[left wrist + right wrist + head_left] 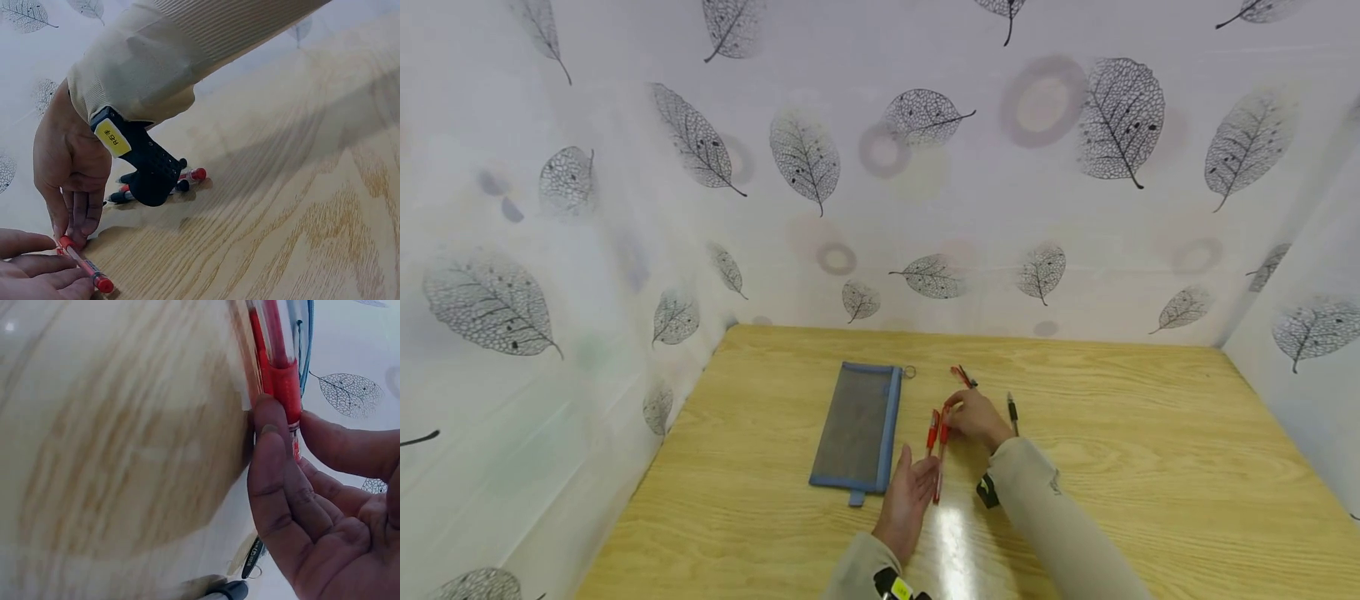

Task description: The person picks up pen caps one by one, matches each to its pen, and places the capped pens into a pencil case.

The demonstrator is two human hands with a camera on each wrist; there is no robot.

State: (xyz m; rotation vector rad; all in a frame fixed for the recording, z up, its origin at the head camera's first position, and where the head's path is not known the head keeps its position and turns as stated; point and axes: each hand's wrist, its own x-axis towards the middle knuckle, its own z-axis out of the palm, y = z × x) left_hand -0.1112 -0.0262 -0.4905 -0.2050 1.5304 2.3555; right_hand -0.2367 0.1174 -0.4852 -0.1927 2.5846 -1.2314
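Note:
Two red gel pens lie side by side in front of me; the right-hand red pen (938, 479) is pinched near its tip between the thumb and fingers of my right hand (976, 418). In the right wrist view the red grip (285, 390) of that pen shows just above those fingertips. My left hand (908, 507) is beside the lower part of the pens with its fingers fairly straight, close against them. The other red pen (932, 432) lies just left of the pinched one, its lower end hidden by my left fingers.
A grey mesh zip pouch (856, 429) with blue edging lies left of the hands, a ring (910, 372) at its top corner. Beyond the right hand are a red pen (957, 373) and dark-tipped pens; a black pen (1012, 410) lies to its right. Leaf-patterned sheeting (925, 183) borders the table.

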